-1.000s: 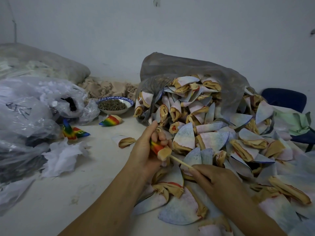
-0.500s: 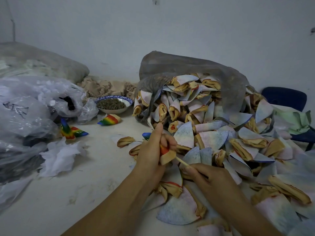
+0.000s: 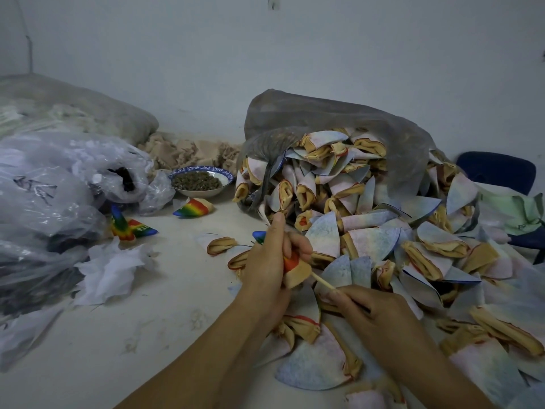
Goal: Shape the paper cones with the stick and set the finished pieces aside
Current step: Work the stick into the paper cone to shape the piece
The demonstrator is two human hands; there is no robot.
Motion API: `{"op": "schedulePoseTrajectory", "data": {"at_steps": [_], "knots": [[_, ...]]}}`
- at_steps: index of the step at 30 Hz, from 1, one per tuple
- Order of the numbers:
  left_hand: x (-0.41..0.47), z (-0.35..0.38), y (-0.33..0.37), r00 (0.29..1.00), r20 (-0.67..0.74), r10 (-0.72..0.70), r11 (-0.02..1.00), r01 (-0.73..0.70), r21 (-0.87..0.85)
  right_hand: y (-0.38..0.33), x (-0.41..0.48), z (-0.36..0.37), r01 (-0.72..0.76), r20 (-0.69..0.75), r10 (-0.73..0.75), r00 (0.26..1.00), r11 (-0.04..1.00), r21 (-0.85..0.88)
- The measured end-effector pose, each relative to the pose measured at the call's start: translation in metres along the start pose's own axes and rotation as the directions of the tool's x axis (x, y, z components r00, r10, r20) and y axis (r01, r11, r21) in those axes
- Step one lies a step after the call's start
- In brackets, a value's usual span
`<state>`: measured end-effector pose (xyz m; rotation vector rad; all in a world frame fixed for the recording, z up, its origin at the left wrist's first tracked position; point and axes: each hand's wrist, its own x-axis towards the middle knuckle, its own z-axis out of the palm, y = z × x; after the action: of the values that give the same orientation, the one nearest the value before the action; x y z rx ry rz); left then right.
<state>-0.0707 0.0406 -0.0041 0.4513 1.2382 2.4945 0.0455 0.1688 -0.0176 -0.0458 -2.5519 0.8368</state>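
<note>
Left hand (image 3: 269,261) grips cone (image 3: 295,268) mid-desk; right hand (image 3: 371,312) pinches stick (image 3: 323,281), its tip inside the cone's open end.

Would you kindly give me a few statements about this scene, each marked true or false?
1. The left hand grips a cone. True.
2. The bowl is empty. False: it is full of dark bits.
3. The right hand holds the stick. True.
4. The rainbow cones lie right of both hands. False: they lie to the left, near the bowl.
</note>
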Motion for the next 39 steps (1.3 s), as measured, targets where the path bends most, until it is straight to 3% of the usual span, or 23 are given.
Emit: {"op": "schedulePoseTrajectory", "data": {"at_steps": [4,11,17,21,27,31,34,39], "knots": [[-0.002,0.005,-0.004,0.995,0.091,0.026,1.000,-0.026,-0.001,0.000,-0.001,0.001,-0.047,0.002,0.047,0.999,0.995,0.084],[-0.007,0.004,-0.002,0.982,0.186,-0.031,0.999,0.027,0.026,0.001,0.000,-0.006,-0.178,0.153,0.144,0.978,0.955,0.239],[-0.005,0.003,-0.001,0.988,0.144,-0.045,0.993,0.029,0.115,0.004,0.001,-0.006,-0.114,0.076,0.101,0.992,0.972,0.203],[-0.009,0.002,0.000,0.986,0.165,-0.001,0.958,-0.046,0.282,0.005,0.002,-0.005,-0.124,0.047,0.116,0.992,0.960,0.252],[-0.010,0.002,0.002,0.983,0.181,-0.021,0.947,-0.038,0.318,0.011,0.001,-0.006,-0.149,0.026,0.147,0.989,0.963,0.226],[-0.008,-0.001,0.007,0.982,0.163,-0.099,0.951,0.045,0.306,0.013,0.001,-0.007,-0.173,0.034,0.169,0.985,0.967,0.188],[-0.007,-0.001,0.007,0.995,0.095,-0.042,0.940,0.007,0.342,0.015,0.001,-0.007,-0.154,0.019,0.153,0.988,0.976,0.151],[-0.001,-0.003,0.007,1.000,0.021,0.003,0.983,-0.007,0.184,0.023,0.004,-0.009,-0.079,-0.060,0.077,0.995,0.996,-0.038]]}}
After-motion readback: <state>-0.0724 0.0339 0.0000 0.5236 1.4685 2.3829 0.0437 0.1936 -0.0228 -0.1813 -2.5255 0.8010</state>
